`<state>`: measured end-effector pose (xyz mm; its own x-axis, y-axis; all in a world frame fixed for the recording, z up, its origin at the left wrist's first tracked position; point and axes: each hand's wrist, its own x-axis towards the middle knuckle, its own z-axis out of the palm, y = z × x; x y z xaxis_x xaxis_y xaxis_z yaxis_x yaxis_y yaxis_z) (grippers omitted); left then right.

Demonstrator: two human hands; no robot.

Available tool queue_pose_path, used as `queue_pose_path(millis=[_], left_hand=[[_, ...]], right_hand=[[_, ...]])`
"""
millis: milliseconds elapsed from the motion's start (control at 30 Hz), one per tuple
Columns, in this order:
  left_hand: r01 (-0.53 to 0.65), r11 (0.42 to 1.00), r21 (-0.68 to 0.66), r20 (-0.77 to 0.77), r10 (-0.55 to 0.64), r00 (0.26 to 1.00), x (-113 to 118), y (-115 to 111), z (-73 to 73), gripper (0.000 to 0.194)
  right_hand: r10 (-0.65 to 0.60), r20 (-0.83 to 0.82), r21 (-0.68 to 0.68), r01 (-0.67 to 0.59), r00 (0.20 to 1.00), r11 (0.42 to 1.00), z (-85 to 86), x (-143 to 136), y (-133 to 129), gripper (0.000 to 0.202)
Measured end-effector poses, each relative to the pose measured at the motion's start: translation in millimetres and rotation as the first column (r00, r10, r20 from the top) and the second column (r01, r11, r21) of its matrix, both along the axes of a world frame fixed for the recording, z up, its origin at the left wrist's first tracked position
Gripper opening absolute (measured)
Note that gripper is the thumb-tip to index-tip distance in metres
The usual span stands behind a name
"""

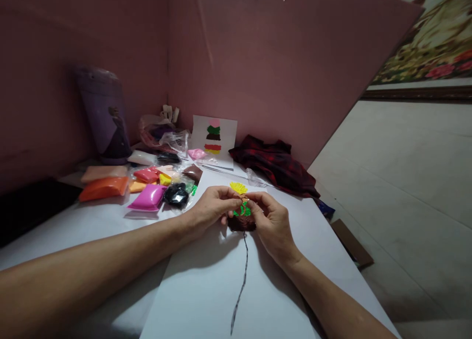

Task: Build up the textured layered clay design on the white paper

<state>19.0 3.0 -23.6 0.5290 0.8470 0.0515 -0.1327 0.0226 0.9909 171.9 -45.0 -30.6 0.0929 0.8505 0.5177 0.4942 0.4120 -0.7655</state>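
On a large white sheet (206, 280) lies a clay picture: a yellow tuft (239, 187) at the top, bright green clay strands (246, 211) in the middle and a dark brown clay patch (241, 224) at the bottom. A thin twisted black strand (243, 275) runs from the brown patch towards me. Just above the green strands, my left hand (216, 206) and my right hand (271, 218) meet with closed fingertips. Between them shows a small brown piece of clay, mostly covered by the fingers.
Left of the sheet lie several packs of coloured clay, among them an orange pack (103, 188), a magenta pack (147, 197) and a black pack (177, 195). A card with coloured bands (228, 132) leans on the wall. Behind the sheet lies dark red cloth (273, 162); a purple container (105, 112) stands back left.
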Motion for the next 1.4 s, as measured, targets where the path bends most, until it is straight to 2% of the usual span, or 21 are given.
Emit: queue_pose_path(millis=[233, 567, 1200, 1400], left_hand=[[-0.037, 0.998, -0.054, 0.041, 0.039, 0.998, 0.6, -3.5, 5.5, 0.021], [-0.029, 0.997, -0.073, 0.039, 0.032, 0.999, -0.5, -2.9, 5.4, 0.019], [-0.022, 1.0, -0.018, 0.044, 0.022, 0.999, 0.2, -1.6, 4.7, 0.023], [0.019, 1.0, 0.001, 0.061, -0.019, 0.998, 0.9, -0.9, 2.2, 0.025]], right_hand=[[0.0, 0.023, -0.063, 0.001, 1.0, 0.998, 1.8, -1.1, -1.2, 0.017], [0.018, 0.024, -0.04, -0.017, 1.0, 0.999, 2.1, -2.3, -0.9, 0.014], [0.034, 0.04, -0.075, -0.031, 0.999, 0.997, 2.4, -2.7, -2.1, 0.016], [0.047, 0.067, -0.088, -0.041, 0.997, 0.995, 2.4, -3.5, -2.7, 0.016]])
